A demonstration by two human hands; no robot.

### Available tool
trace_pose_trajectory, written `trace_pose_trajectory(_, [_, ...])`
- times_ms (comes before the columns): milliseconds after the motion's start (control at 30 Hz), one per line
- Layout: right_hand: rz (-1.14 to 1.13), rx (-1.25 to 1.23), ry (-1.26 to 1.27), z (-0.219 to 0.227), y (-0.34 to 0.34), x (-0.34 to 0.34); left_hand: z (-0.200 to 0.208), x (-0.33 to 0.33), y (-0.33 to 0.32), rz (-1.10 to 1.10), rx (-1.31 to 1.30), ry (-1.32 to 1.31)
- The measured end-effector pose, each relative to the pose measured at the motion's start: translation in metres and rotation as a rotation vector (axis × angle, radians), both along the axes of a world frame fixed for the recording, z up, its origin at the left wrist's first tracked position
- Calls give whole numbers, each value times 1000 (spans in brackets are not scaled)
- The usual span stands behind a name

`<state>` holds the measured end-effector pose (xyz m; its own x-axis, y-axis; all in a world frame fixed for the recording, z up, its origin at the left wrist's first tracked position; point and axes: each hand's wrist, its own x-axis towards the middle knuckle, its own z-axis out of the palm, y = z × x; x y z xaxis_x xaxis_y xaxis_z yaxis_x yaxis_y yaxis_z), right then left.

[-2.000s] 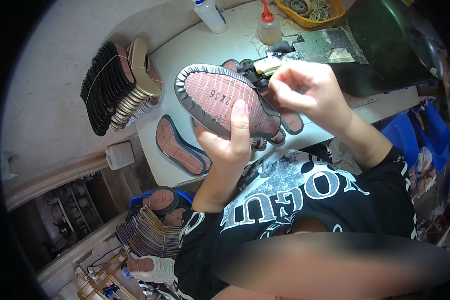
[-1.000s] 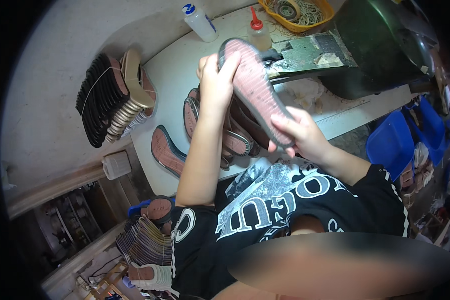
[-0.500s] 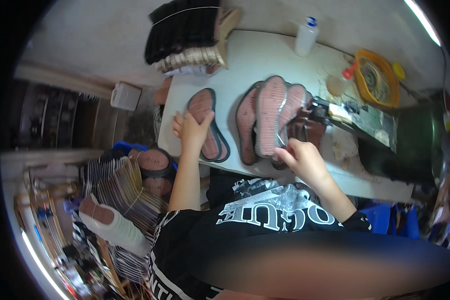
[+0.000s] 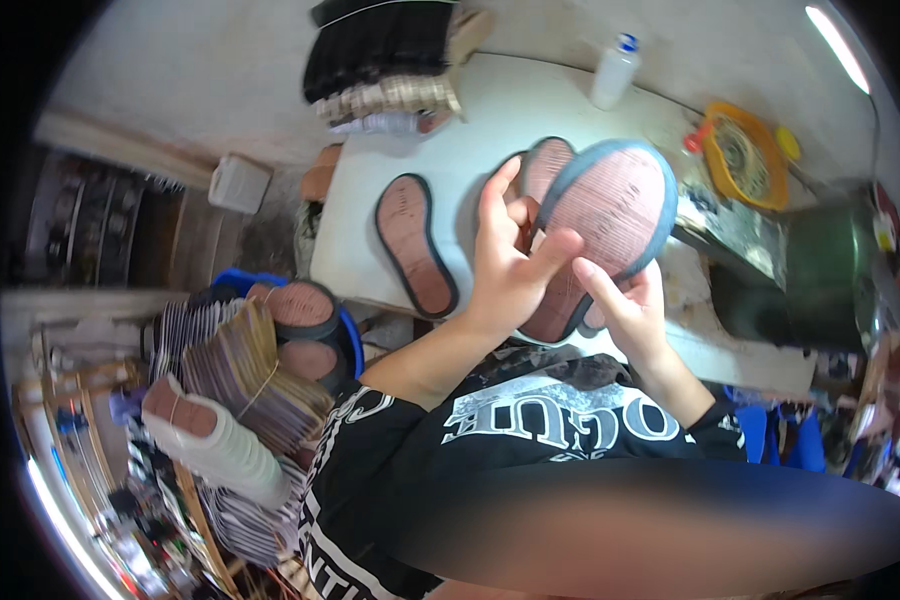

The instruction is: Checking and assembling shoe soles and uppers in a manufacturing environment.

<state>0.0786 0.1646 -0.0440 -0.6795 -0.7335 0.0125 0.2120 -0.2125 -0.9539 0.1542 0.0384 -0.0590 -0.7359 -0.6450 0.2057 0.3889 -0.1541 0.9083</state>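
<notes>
I hold a slipper sole point(image 4: 610, 205) up over the middle of the table, its pinkish-brown ribbed face turned up and a blue-grey rim around it. My left hand point(image 4: 515, 250) closes on its left edge, with the thumb across the face. At its lower right edge, my right hand point(image 4: 632, 305) grips it, thumb on top. To the left, a matching sole point(image 4: 410, 235) lies alone on the white table. Behind the held sole, slippers point(image 4: 548, 165) with similar soles are partly hidden.
On the table are a bundle of dark and checked pieces point(image 4: 380, 60), a clear bottle with a blue cap point(image 4: 615, 75) and a yellow basket point(image 4: 750, 155). A green machine point(image 4: 810, 280) stands right. Stacked striped pieces point(image 4: 240, 370) and a blue tub point(image 4: 350, 340) are at the left.
One sole has been lifted from the pair on the left and brought to the middle. My right hand has left the slippers and now grips that sole with my left.
</notes>
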Motion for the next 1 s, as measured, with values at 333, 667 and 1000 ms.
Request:
trace_pose_trajectory(333, [309,-360,-447,-1,47,-53,39,-52,12,-534,476,-6])
trace_pose_trajectory(667, [423,35,-157,14,67,-82,26,-58,33,-391,236,-79])
trace_pose_trajectory(1000, [-3,252,29,9,61,-78,-10,-76,22,-13,-319,-206])
